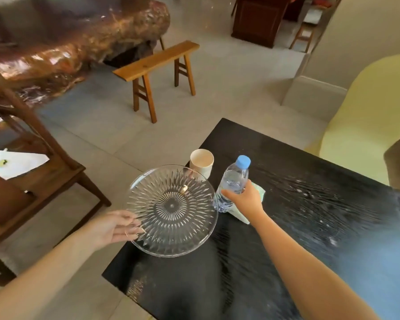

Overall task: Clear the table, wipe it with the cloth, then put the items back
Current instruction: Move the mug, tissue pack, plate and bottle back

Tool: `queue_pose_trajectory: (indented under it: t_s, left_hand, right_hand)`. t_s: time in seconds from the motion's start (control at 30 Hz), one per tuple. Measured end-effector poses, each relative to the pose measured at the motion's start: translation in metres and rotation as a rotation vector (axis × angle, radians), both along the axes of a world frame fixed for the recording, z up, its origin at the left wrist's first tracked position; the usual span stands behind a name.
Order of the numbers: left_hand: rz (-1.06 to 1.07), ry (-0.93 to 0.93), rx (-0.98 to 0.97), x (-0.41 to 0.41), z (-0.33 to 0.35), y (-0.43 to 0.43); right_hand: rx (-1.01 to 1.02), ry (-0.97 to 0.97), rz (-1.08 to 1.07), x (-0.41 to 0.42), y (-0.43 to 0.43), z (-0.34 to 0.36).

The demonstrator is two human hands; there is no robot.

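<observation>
Dark table [286,204] with a glossy black, grained top, seen from above with one corner pointing away from the viewer; it stands on a pale tiled floor [102,125]. At its left edge: a clear cut-glass plate [171,211] with a radiating pattern, overhanging the edge; a white paper cup [201,162], upright, just behind the plate; a water bottle [232,183] with a blue cap, tilted; and a pale green cloth [243,215] lying flat beneath and beside the bottle.
</observation>
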State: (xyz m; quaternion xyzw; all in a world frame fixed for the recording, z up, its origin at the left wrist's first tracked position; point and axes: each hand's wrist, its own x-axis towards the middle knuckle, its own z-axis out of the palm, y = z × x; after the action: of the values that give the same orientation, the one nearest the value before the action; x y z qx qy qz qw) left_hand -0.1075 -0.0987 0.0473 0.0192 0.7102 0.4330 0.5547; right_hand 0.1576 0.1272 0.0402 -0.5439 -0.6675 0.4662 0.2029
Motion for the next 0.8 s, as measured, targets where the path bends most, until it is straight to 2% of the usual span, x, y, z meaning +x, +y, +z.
queue_pose_trajectory:
  t_s: [0.3, 0.57, 0.8]
  left_hand:
    - [-0.080, 0.015, -0.099, -0.024, -0.028, -0.036]
    - [-0.119, -0.051, -0.125, -0.041, -0.049, -0.045]
    - [-0.121, -0.109, -0.106, -0.036, -0.064, -0.022]
  right_hand:
    - [-0.050, -0.047, 0.022, -0.046, -0.011, -0.026]
    - [-0.058, -0.038, -0.147, -0.069, 0.005, -0.041]
    - [-0.020, -0.119, -0.271, -0.062, 0.036, -0.045]
